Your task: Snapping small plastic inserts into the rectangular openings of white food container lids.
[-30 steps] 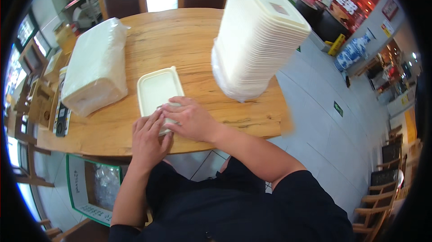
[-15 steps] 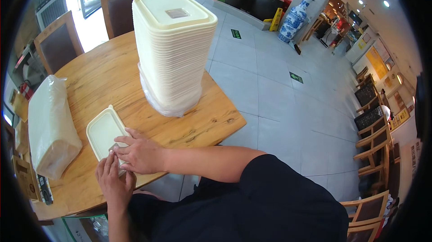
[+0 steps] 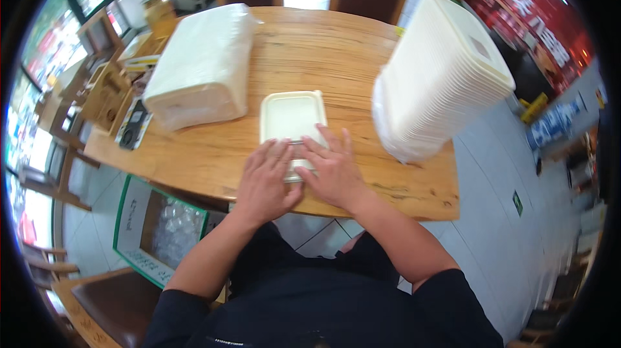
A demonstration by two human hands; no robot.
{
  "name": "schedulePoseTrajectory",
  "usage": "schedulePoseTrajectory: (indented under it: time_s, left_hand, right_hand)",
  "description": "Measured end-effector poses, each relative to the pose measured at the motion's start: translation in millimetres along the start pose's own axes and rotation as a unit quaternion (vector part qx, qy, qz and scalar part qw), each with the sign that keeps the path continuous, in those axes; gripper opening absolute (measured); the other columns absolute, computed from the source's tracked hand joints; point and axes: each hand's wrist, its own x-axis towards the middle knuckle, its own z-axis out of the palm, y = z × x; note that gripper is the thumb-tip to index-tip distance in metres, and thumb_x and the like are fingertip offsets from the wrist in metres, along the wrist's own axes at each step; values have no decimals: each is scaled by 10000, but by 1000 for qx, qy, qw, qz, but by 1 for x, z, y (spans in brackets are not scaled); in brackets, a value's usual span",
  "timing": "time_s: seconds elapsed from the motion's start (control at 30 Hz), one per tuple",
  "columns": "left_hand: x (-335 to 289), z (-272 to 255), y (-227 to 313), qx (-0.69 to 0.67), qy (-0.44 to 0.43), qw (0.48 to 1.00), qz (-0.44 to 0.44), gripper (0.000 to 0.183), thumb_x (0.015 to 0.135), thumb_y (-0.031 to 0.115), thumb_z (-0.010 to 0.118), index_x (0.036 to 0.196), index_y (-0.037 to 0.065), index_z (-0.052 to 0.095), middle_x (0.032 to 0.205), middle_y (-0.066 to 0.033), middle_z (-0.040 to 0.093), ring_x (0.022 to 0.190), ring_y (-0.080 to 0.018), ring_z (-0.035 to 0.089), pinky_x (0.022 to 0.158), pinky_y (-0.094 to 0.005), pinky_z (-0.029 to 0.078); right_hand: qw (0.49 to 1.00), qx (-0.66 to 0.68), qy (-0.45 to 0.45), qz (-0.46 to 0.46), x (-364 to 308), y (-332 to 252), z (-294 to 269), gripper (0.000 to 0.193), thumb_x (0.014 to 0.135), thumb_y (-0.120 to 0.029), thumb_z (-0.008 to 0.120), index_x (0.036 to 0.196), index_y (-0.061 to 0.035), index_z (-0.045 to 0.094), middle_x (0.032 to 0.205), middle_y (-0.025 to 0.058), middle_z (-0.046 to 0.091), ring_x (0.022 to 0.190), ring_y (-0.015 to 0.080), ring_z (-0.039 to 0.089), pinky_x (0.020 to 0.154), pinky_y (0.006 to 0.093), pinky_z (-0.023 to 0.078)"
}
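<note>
A cream rectangular plastic lid (image 3: pixel 291 112) lies flat on the wooden table in front of me. Across its middle sits a small clear piece, mostly covered by my fingers. My left hand (image 3: pixel 265 183) rests on the left of the lid with fingers stretched out over that piece. From the other side my right hand (image 3: pixel 331 170) lies on it too, fingers spread and fingertips close to the left ones. To the right rises a tall stack of the same cream lids (image 3: pixel 440 76), its lower end wrapped in clear plastic film.
A plastic-wrapped cream bundle (image 3: pixel 200 66) lies at the left of the table (image 3: pixel 310 44). Beside it are a black-and-white object (image 3: pixel 134 125) and a wooden box (image 3: pixel 107 99). A green-edged carton (image 3: pixel 139 218) holding clear bits stands below, near a chair (image 3: pixel 119 303).
My view has swung to the left, so the lid now appears in the middle. Both hands stay on the lid; the fingers now lie flatter over its middle.
</note>
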Motion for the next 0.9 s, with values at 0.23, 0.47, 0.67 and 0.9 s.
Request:
schedulePoseTrajectory:
  time_s: [0.23,0.47,0.67,0.9]
  left_hand:
    - [6,-3,2,12,-37,999,8,705,860,373,738,1437,-25,662,1556,-193,610,1508,-338,505,1260,-478,351]
    - [-1,-1,1,24,11,999,-28,757,878,444,788,1470,-6,645,1611,-284,520,1559,-489,400,1294,-521,314]
    - [1,5,-2,-4,-16,999,-33,804,879,480,833,1506,24,619,1610,-332,494,1571,-523,367,1304,-542,312]
    - [-4,8,-5,-42,52,997,-31,760,913,465,818,1471,-15,629,1574,-318,536,1540,-512,416,1289,-540,345]
  right_hand:
    - [999,1,-29,-26,5,6,-6,468,1035,-399,673,1340,-50,746,1517,131,657,1558,362,429,1256,712,246]
    - [986,-23,96,137,0,15,6,502,1042,-360,687,1301,68,724,1505,306,615,1480,458,507,1254,526,367]
    - [960,257,64,97,5,24,-6,497,1025,-301,697,1337,85,696,1521,300,599,1469,470,504,1254,517,376]
    - [965,184,130,131,10,7,-8,489,975,-170,774,1398,58,686,1429,182,593,1290,329,585,1104,428,483]
